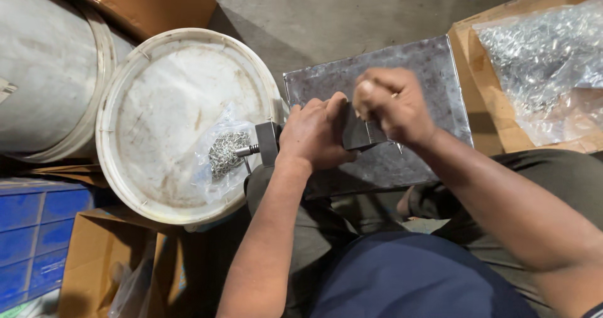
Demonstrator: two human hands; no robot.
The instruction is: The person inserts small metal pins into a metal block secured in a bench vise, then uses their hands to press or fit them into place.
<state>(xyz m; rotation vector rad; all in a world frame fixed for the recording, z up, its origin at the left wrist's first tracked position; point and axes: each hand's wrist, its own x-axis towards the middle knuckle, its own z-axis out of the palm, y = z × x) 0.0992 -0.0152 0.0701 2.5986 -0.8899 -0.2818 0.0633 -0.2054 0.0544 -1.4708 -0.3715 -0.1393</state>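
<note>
With the left hand (314, 136) closed around the dark metal block tool (361, 132) at frame centre, the right hand (392, 104), pinched shut, should press squarely over the grey steel plate worktop (433, 60).

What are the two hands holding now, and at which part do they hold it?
The left hand grips the left end of a dark metal block. The right hand pinches something small at the block's top right; what it is cannot be told.
</note>
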